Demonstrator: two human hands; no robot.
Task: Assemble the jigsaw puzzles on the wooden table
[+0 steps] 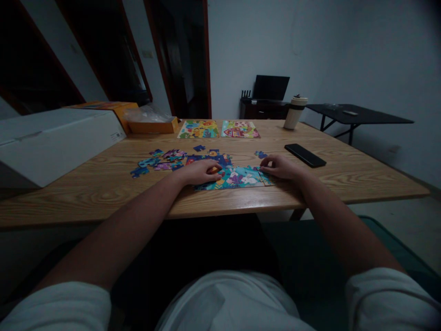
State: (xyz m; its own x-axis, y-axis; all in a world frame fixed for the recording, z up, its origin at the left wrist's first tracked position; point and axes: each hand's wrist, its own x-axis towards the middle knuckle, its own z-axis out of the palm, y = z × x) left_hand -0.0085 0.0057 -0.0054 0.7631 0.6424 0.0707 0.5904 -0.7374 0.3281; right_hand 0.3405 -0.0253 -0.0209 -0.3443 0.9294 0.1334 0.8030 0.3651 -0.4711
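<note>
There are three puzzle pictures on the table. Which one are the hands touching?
The unfinished puzzle at the near edge, between the left hand and right hand. The other two puzzles lie finished across the table, untouched.

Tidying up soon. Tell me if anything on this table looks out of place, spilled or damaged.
Nothing looks spilled or damaged. Loose puzzle pieces lie scattered behind the left hand, beside the partly built puzzle that both hands touch; the right hand is at its right edge. The phone lies askew.
</note>
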